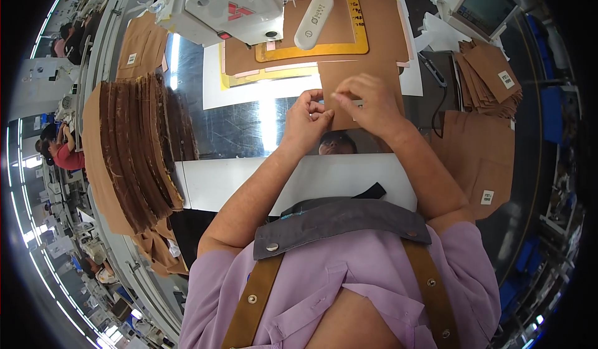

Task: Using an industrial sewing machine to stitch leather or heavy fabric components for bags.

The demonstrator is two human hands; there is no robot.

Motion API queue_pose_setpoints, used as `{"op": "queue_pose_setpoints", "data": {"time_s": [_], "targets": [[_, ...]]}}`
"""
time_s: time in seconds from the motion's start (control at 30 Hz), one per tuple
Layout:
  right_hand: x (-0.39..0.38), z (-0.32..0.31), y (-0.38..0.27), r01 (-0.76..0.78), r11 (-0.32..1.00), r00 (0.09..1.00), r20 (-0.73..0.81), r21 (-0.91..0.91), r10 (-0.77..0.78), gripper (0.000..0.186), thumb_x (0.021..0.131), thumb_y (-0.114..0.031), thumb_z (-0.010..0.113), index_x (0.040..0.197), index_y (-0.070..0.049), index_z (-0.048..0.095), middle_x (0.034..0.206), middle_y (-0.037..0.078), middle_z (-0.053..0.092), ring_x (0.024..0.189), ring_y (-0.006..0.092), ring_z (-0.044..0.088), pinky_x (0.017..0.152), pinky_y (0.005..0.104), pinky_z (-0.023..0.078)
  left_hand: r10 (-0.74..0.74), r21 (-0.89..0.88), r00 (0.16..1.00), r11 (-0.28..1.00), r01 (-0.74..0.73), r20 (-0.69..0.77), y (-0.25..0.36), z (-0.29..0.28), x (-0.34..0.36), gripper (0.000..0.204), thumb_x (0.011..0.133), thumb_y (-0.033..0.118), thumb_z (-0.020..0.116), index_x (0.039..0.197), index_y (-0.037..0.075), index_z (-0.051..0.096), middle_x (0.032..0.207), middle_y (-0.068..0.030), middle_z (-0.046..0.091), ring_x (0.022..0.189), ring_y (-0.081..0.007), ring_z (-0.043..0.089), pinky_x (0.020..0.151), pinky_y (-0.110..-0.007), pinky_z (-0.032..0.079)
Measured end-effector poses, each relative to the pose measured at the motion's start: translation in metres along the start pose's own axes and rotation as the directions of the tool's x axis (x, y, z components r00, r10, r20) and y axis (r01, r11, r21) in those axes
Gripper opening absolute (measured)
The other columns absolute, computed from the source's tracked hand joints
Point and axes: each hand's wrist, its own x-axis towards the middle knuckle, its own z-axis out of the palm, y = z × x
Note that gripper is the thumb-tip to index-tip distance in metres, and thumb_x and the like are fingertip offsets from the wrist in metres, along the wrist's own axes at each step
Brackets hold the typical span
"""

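A brown fabric panel (364,68) extends from the sewing machine's work area toward me, its near end lying over the shiny metal table. My left hand (305,121) is at the panel's left edge, thumb and fingers pinched on it near the front corner. Just above the same panel is my right hand (372,103), its fingers bent and the fingertips drawn close to the thumb. Anything between those fingertips is too small to make out. Beyond both hands, a yellow frame (361,48) with a rectangular opening rests on brown fabric.
A white sewing machine head (233,9) and a pale lamp (313,22) overhang the far side. Brown fabric stacks stand at left (134,149) and right (489,78). A grey cutter-like tool (433,68) with a cord lies right, below a screen (483,6). Other people work far left.
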Motion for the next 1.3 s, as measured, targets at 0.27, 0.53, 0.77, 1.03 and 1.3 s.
{"op": "queue_pose_setpoints", "data": {"time_s": [0.27, 0.53, 0.77, 1.03, 1.3], "targets": [[0.033, 0.012, 0.042, -0.063, 0.972, 0.995, 0.065, -0.227, 0.079, 0.023, 0.091, -0.025, 0.075, 0.105, -0.008, 0.071, 0.12, 0.006, 0.066, 0.122, 0.026, 0.056, 0.104, 0.0469, 0.042, 0.082, 0.043, 0.996, 0.996, -0.08, -0.046, 0.005, -0.002, -0.012, 0.045, 0.095, 0.0, 0.069, 0.136, -0.001, 0.05, 0.095, -0.0091, 0.074, 0.084, -0.0093, 0.072, 0.072, -0.024, 0.059], [0.061, -0.005, 0.054, -0.271, 0.956, 0.95, 0.196, 0.117, 0.245, 0.021, 0.096, -0.025, 0.071, 0.1, -0.005, 0.071, 0.087, 0.007, 0.07, 0.08, 0.0188, 0.066, 0.073, 0.0331, 0.051, 0.116, 0.072, 0.989, 0.991, -0.109, -0.097, 0.008, -0.01, -0.011, 0.047, 0.096, 0.002, 0.069, 0.138, 0.0, 0.047, 0.094, -0.0095, 0.075, 0.081, -0.01, 0.073, 0.069, -0.024, 0.058], [0.145, -0.004, 0.103, -0.207, 0.971, 0.96, 0.217, 0.121, 0.177, 0.021, 0.097, -0.022, 0.07, 0.108, -0.004, 0.071, 0.088, 0.007, 0.074, 0.081, 0.0141, 0.069, 0.075, 0.0305, 0.054, 0.103, -0.03, 0.975, 0.993, -0.112, -0.198, 0.035, -0.031, 0.031, 0.024, 0.098, 0.008, 0.069, 0.111, 0.001, 0.049, 0.081, -0.0137, 0.076, 0.068, -0.017, 0.076, 0.058, -0.028, 0.057], [0.221, 0.045, 0.15, -0.002, 0.978, 0.998, 0.064, -0.207, 0.015, 0.032, 0.088, -0.016, 0.077, 0.12, -0.008, 0.073, 0.108, 0.018, 0.075, 0.103, 0.0347, 0.072, 0.091, 0.0406, 0.056, 0.377, 0.198, 0.868, 0.924, -0.328, -0.324, 0.022, -0.063, 0.081, 0.015, 0.091, 0.005, 0.075, 0.104, 0.0, 0.069, 0.08, -0.0093, 0.072, 0.063, -0.0147, 0.067, 0.06, -0.03, 0.055], [0.233, 0.058, 0.17, 0.166, 0.98, 0.985, 0.058, -0.114, -0.16, 0.027, 0.09, -0.02, 0.074, 0.116, -0.013, 0.075, 0.105, 0.016, 0.076, 0.1, 0.0345, 0.073, 0.085, 0.0421, 0.058, 0.713, 0.922, 0.7, 0.243, -0.302, 0.042, 0.012, -0.087, 0.07, 0.042, 0.087, 0.033, 0.08, 0.121, 0.008, 0.074, 0.096, -0.0033, 0.062, 0.086, -0.0198, 0.061, 0.075, -0.036, 0.044]]}}
